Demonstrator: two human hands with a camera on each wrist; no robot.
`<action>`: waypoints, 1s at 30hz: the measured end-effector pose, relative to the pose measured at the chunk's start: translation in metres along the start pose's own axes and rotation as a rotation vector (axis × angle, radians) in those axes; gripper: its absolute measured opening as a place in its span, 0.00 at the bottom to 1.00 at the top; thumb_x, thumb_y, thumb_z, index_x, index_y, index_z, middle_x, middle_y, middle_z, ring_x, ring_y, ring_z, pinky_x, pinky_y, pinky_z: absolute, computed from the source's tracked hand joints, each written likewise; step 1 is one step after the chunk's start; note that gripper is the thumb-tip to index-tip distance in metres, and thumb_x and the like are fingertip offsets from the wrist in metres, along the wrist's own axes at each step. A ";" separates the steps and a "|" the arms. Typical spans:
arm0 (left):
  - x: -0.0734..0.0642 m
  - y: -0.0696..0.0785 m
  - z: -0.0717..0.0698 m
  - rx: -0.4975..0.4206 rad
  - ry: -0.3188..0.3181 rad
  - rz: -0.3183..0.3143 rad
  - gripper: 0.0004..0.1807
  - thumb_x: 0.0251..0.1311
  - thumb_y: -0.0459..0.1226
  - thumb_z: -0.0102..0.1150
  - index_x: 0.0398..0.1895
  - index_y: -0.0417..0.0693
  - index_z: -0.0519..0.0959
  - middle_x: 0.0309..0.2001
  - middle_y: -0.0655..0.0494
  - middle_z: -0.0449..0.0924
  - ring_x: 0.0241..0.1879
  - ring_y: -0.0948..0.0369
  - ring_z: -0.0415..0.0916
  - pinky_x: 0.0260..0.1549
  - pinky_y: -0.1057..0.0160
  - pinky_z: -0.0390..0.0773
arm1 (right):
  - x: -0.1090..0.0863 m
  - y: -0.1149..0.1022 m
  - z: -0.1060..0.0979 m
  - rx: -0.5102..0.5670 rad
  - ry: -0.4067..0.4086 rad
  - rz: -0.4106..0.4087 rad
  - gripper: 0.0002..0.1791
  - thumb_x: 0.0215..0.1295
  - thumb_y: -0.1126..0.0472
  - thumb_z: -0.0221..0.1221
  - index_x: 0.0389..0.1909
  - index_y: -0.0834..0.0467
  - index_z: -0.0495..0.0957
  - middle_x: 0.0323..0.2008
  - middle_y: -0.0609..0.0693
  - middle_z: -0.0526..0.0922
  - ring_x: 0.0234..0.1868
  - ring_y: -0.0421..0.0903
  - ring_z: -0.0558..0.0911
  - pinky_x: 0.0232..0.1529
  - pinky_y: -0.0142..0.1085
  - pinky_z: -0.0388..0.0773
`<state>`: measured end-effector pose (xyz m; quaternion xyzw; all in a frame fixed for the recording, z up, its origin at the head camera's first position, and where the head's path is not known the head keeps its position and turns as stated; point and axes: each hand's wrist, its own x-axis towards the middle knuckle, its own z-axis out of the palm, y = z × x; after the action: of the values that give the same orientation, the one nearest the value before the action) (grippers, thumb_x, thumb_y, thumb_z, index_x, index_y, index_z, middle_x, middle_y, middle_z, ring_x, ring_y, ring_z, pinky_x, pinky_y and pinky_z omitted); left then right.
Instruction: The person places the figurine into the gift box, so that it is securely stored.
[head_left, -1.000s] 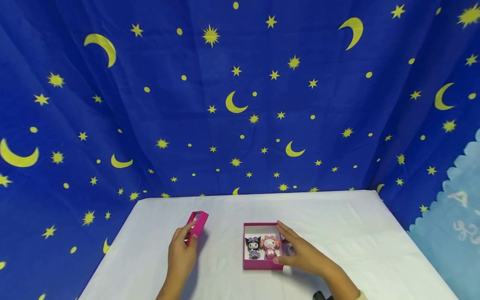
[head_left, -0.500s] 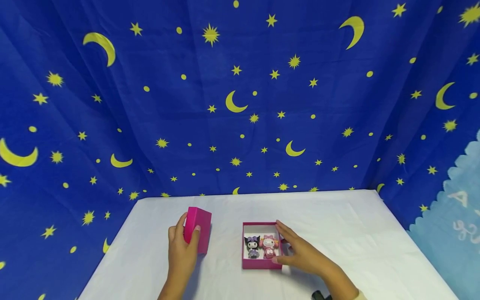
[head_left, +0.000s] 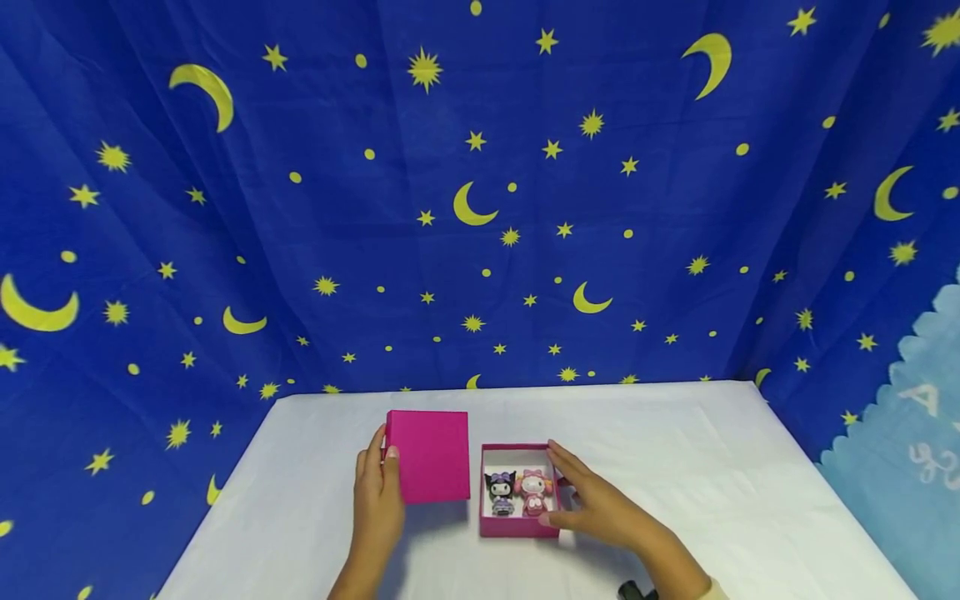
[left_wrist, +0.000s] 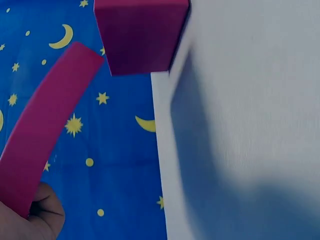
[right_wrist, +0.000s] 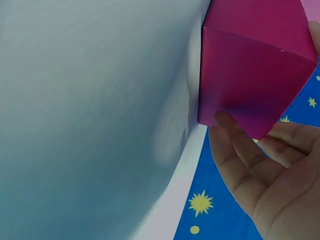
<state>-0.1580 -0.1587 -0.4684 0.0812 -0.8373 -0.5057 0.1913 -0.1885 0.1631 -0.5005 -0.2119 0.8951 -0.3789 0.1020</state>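
Note:
In the head view, a square magenta box [head_left: 517,527] stands without its cover on the table. Inside are two small figurines: a black-and-purple one [head_left: 501,493] with pointed ears and a pink one [head_left: 534,493] with a bow. My right hand [head_left: 600,504] holds the box at its right side, thumb at the front corner and index finger at the back corner. My left hand [head_left: 378,492] pinches the matching magenta lid [head_left: 429,457] by its left edge, raised left of the box with its flat top facing the camera. The lid's inside is hidden.
A white cloth covers the table [head_left: 675,442]. Behind it hangs a blue curtain [head_left: 405,250] with yellow moons and stars. A small black object [head_left: 633,590] lies at the near edge, by the right forearm. Pale blue fabric [head_left: 900,442] hangs at the right.
My left hand has turned the lid from nearly edge-on to flat-face view and brought it rightward, closer to the box. The right hand stays at the box, which shifts slightly left in view.

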 end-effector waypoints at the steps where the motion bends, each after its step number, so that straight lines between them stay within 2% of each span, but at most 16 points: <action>1: -0.001 0.000 0.002 -0.011 -0.004 0.001 0.28 0.81 0.45 0.35 0.78 0.47 0.59 0.53 0.43 0.71 0.46 0.57 0.71 0.42 0.65 0.75 | 0.000 0.000 0.000 -0.002 0.000 0.001 0.58 0.56 0.35 0.68 0.81 0.55 0.52 0.83 0.49 0.48 0.79 0.59 0.60 0.73 0.59 0.65; 3: -0.002 0.001 0.004 -0.040 -0.014 -0.001 0.28 0.82 0.45 0.34 0.78 0.46 0.59 0.57 0.42 0.71 0.49 0.54 0.72 0.46 0.60 0.75 | 0.001 -0.001 0.000 -0.003 -0.002 0.002 0.58 0.57 0.35 0.68 0.81 0.55 0.52 0.83 0.50 0.48 0.78 0.59 0.61 0.73 0.59 0.66; 6: -0.004 0.000 0.009 -0.089 -0.025 0.001 0.28 0.82 0.45 0.33 0.78 0.43 0.59 0.65 0.37 0.68 0.60 0.45 0.71 0.57 0.46 0.75 | 0.001 -0.001 0.000 -0.004 -0.004 0.003 0.58 0.57 0.35 0.68 0.80 0.55 0.52 0.83 0.49 0.48 0.78 0.59 0.62 0.72 0.58 0.68; 9: -0.005 -0.002 0.015 -0.129 -0.049 -0.002 0.27 0.82 0.44 0.34 0.77 0.40 0.59 0.71 0.34 0.63 0.71 0.41 0.62 0.68 0.36 0.65 | 0.001 -0.002 -0.001 -0.004 -0.007 0.002 0.58 0.57 0.35 0.68 0.80 0.55 0.52 0.82 0.50 0.48 0.77 0.59 0.64 0.71 0.57 0.70; 11: -0.006 -0.002 0.018 -0.146 -0.074 -0.016 0.27 0.82 0.43 0.33 0.78 0.42 0.58 0.73 0.35 0.61 0.73 0.41 0.59 0.70 0.35 0.63 | 0.000 -0.002 -0.001 -0.005 -0.006 0.000 0.57 0.57 0.36 0.69 0.80 0.56 0.52 0.82 0.50 0.48 0.76 0.59 0.65 0.70 0.57 0.71; 15: -0.008 -0.004 0.026 -0.136 -0.119 -0.046 0.26 0.82 0.43 0.32 0.79 0.50 0.58 0.69 0.36 0.66 0.65 0.45 0.67 0.62 0.41 0.71 | 0.000 -0.002 -0.001 -0.004 -0.006 -0.001 0.57 0.58 0.37 0.69 0.80 0.56 0.52 0.82 0.51 0.48 0.77 0.59 0.64 0.70 0.57 0.71; 18: -0.009 -0.005 0.030 -0.116 -0.138 -0.056 0.26 0.82 0.42 0.32 0.79 0.52 0.58 0.65 0.36 0.70 0.60 0.47 0.70 0.59 0.44 0.73 | 0.001 -0.001 0.001 -0.008 -0.007 -0.008 0.57 0.58 0.36 0.68 0.80 0.55 0.52 0.82 0.50 0.49 0.77 0.58 0.63 0.70 0.56 0.71; 21: -0.010 -0.006 0.033 -0.100 -0.157 -0.072 0.26 0.82 0.43 0.33 0.80 0.52 0.58 0.64 0.37 0.70 0.59 0.49 0.70 0.58 0.46 0.73 | 0.001 -0.001 0.002 -0.004 -0.007 -0.023 0.57 0.58 0.36 0.68 0.80 0.56 0.52 0.82 0.49 0.48 0.78 0.58 0.63 0.70 0.55 0.73; 24: -0.010 -0.005 0.035 -0.084 -0.173 -0.105 0.27 0.82 0.44 0.35 0.80 0.52 0.57 0.59 0.39 0.70 0.51 0.53 0.71 0.49 0.53 0.76 | 0.001 0.000 0.002 -0.001 -0.009 -0.031 0.57 0.58 0.35 0.68 0.80 0.56 0.52 0.82 0.50 0.49 0.77 0.58 0.63 0.69 0.54 0.74; 28: -0.009 -0.003 0.040 -0.057 -0.206 -0.142 0.30 0.78 0.42 0.42 0.80 0.51 0.56 0.55 0.41 0.69 0.42 0.57 0.69 0.39 0.62 0.74 | 0.001 0.001 0.002 -0.015 -0.006 -0.028 0.57 0.57 0.35 0.68 0.80 0.57 0.53 0.82 0.51 0.49 0.77 0.57 0.63 0.69 0.54 0.74; 30: -0.009 -0.003 0.042 -0.042 -0.213 -0.133 0.32 0.75 0.38 0.45 0.80 0.48 0.56 0.57 0.39 0.69 0.43 0.56 0.71 0.41 0.61 0.75 | 0.002 0.001 0.001 -0.018 -0.003 -0.031 0.57 0.57 0.35 0.68 0.80 0.57 0.53 0.82 0.51 0.49 0.77 0.57 0.64 0.68 0.54 0.75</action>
<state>-0.1671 -0.1231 -0.4910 0.0781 -0.8349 -0.5404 0.0690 -0.1899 0.1622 -0.5019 -0.2272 0.8949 -0.3720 0.0956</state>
